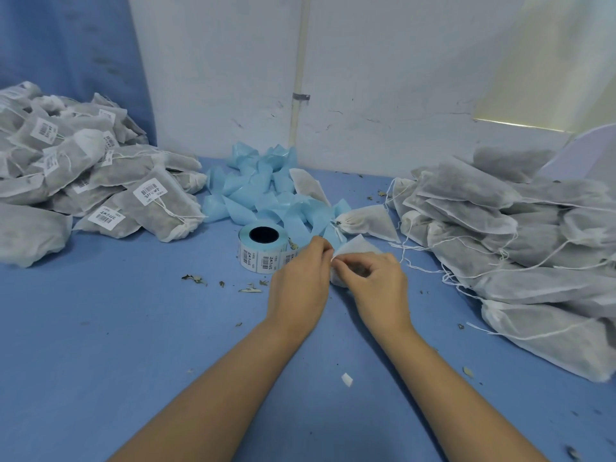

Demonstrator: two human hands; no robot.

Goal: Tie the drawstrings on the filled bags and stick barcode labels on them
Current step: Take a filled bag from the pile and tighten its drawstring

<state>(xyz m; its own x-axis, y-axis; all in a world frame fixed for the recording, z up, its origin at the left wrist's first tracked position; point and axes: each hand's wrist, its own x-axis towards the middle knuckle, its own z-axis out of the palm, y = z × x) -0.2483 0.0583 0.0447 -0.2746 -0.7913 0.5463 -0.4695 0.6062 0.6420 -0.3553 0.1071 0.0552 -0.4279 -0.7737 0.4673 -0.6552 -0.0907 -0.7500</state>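
Bag [355, 251] of white fabric is resting mid-table on the blue table [133, 328], where the left hand [300, 278] and right hand [375, 281] are pinching its left edge with curled fingers. Label roll [263, 250] is standing just left of the hands, blue backing scraps [263, 191] lying behind it. Labelled bags [83, 181] are lying heaped at far left, unlabelled ones [500, 235] at right.

A cracked white wall [383, 78] is seen at 12 o'clock, with a pale vertical pipe [300, 55] fixed to it by a metal clip [301, 97]. Blue cloth [66, 45] is hung at 10 o'clock, and a lit yellowish panel [550, 61] is seen at 2 o'clock. A blue tabletop [100, 345] is spread at 6 o'clock.
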